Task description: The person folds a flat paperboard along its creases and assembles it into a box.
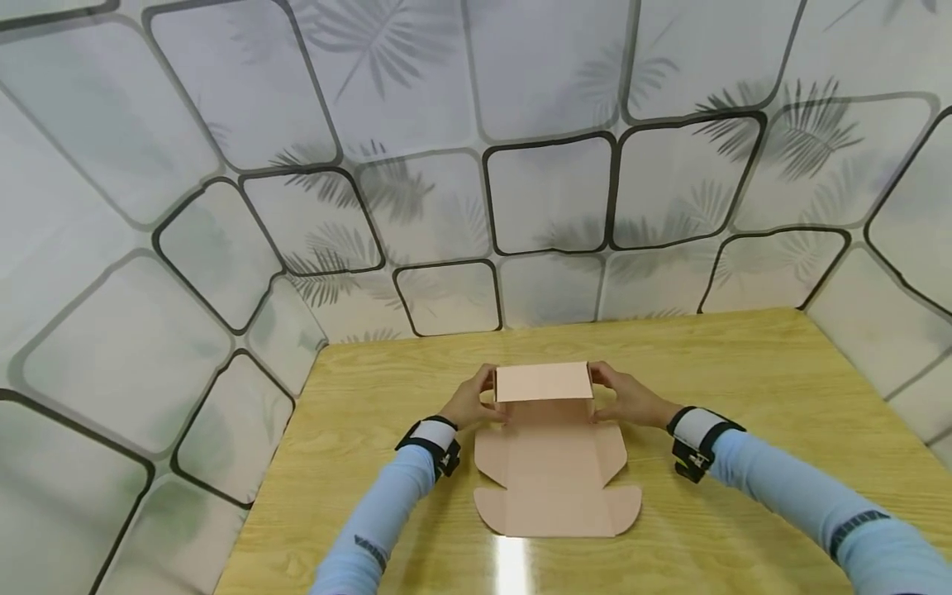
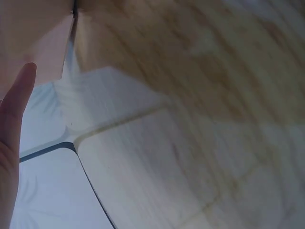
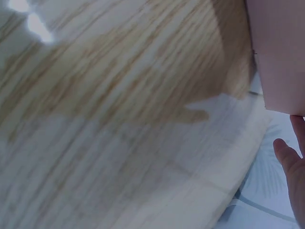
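A partly folded cardboard box (image 1: 554, 467) lies on the table, pale pinkish-brown, its far end standing up and folded over at the top. Its flat front part carries rounded side flaps, spread out toward the person. At the raised end's left side, my left hand (image 1: 470, 402) grips it, thumb low and fingers farther up. My right hand (image 1: 630, 400) holds the opposite side in much the same way. In the left wrist view one finger of the left hand (image 2: 12, 109) lies against the cardboard panel (image 2: 45, 52). Fingertips of the right hand (image 3: 293, 162) are at a corner of the cardboard in the right wrist view.
The wooden table (image 1: 372, 463) reaches back to a wall covering (image 1: 550, 194) printed with dark rounded outlines and grey leaves. More of this covering stands at the left and right sides. Light glares off the table's front part.
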Tool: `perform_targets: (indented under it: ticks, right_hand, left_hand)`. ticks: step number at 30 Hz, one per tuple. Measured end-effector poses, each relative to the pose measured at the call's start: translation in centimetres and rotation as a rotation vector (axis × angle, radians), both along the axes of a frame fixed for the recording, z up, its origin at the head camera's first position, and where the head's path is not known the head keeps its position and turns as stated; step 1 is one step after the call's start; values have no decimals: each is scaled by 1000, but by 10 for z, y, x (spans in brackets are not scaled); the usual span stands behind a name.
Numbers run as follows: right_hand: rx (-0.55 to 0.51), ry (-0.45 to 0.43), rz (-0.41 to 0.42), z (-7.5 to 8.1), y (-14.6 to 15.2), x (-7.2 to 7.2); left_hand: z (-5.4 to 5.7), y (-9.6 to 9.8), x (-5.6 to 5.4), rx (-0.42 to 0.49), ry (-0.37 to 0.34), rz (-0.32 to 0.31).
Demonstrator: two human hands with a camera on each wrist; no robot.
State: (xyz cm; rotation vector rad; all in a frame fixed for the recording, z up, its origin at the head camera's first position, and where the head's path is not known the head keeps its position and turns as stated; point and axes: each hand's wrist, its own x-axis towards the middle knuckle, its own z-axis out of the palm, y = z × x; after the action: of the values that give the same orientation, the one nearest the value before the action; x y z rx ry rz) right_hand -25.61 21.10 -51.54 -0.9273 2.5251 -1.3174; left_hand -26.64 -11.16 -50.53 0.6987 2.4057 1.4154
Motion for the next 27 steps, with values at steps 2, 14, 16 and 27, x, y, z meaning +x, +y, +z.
perform_targets:
  ticks: [2, 14, 16, 27]
  right_hand:
    - [5, -7, 5, -3, 0, -1]
    - [-11, 117, 57, 14, -5, -7]
    - [37, 284, 63, 24, -12, -6]
    - [396, 659, 129, 63, -32, -12]
  left_hand:
    - [-2, 0, 0, -2, -2, -3]
    - [3, -1, -5, -100, -81, 19]
    - [4, -1, -6, -112, -97, 23]
    - [52, -13, 13, -317, 151, 21]
